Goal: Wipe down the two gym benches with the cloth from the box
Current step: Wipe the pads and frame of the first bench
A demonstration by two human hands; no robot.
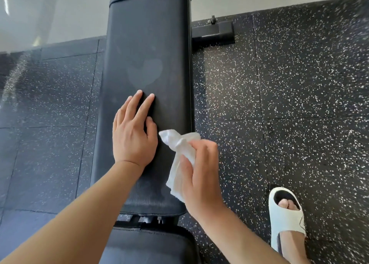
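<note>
A black padded gym bench [151, 44] runs away from me down the middle of the view. A faint smudge shows on its long pad. My left hand [133, 132] lies flat on the pad with straight fingers. My right hand [197, 171] grips a crumpled white cloth [179, 149] over the pad's right edge. Part of the cloth hangs down inside my palm. A second, shorter pad of the bench [147, 245] sits nearest me, past a gap with a metal hinge.
Black speckled rubber floor tiles [289, 104] surround the bench. The bench's black metal foot [215, 33] sticks out to the right at the far end. My foot in a white slide sandal [287, 221] stands right of the bench. A pale floor lies beyond.
</note>
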